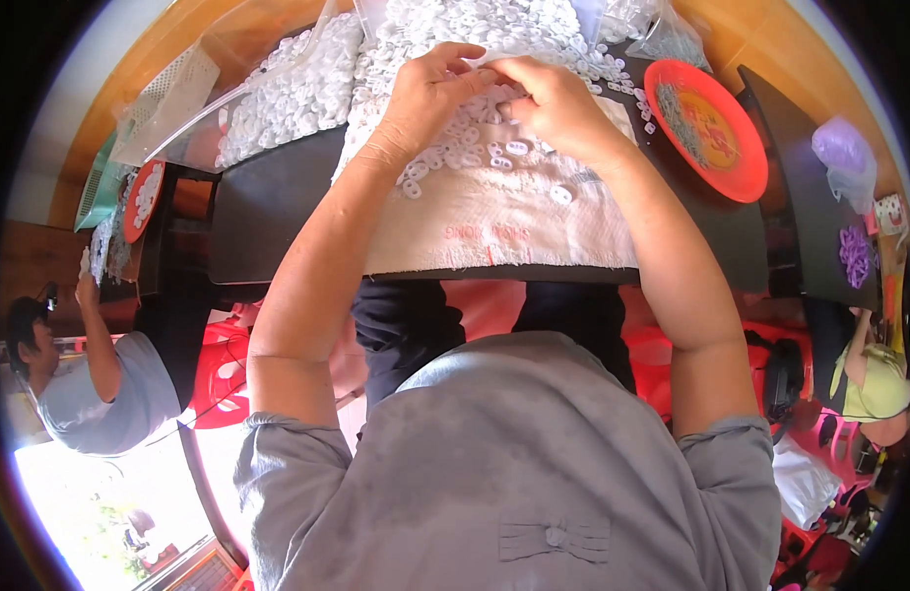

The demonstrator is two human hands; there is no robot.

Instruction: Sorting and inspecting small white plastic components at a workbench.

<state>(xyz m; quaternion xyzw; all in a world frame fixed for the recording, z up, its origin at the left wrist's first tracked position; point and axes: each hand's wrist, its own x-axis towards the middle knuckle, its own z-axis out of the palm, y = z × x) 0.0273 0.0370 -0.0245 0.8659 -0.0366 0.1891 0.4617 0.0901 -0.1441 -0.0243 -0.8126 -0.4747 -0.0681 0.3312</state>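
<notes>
A large heap of small white oval pieces with holes (455, 34) spreads over the far part of the table and onto a pale cloth (504, 222). My left hand (437, 91) is at the heap's near side, fingers bent and drawn together. Close against it, my right hand (552, 101) has its thumb and fingers curled inward. The fingertips of both hands meet over the pieces; whatever is between them is too small or hidden to make out. Several loose white pieces (561, 195) lie on the cloth nearer to me.
A red plate (753, 167) with thin grey bits (680, 123) stands to the right. Left of the heap is a clear plastic sheet or bin (184, 148). A purple bundle (854, 254) rests on the far-right table. Other people sit at left (110, 384) and right (878, 379).
</notes>
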